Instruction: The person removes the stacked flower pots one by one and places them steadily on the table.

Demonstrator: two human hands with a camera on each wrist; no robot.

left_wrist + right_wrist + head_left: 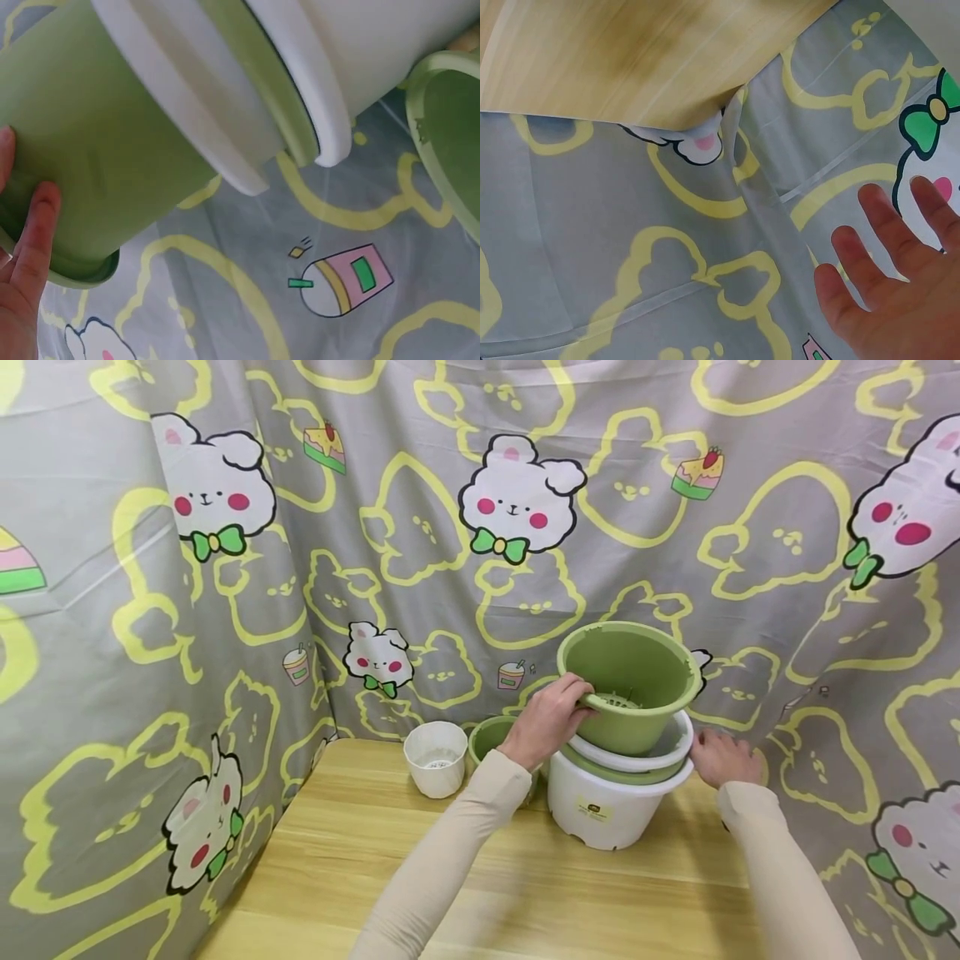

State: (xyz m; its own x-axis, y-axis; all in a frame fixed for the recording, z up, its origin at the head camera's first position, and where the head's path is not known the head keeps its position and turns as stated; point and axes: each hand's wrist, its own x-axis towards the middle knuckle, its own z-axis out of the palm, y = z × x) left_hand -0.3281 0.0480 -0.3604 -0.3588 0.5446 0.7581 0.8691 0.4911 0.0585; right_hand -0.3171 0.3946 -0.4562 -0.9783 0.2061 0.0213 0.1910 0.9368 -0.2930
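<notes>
A large green plastic flowerpot (pixel 626 728), with drainage holes inside, tops a stack of nested pots and sits tilted in it. My left hand (pixel 549 717) grips its rim at the left; in the left wrist view the fingers lie along the outside of the green pot (pixel 97 150). Beneath it are a white pot's rim (pixel 678 739), a green rim and a white flowerpot (pixel 600 814) with a yellowish label. My right hand (pixel 726 760) is at the stack's right side, thumb side by the white rims; whether it touches is unclear. The right wrist view shows its fingers (pixel 885 232) spread.
Left of the stack, a small white pot (pixel 437 778) and another green pot (pixel 489 737) stand on the wooden tabletop (pixel 360 843). The green one is partly behind my left arm. A grey patterned curtain (pixel 420 602) hangs close behind and at both sides.
</notes>
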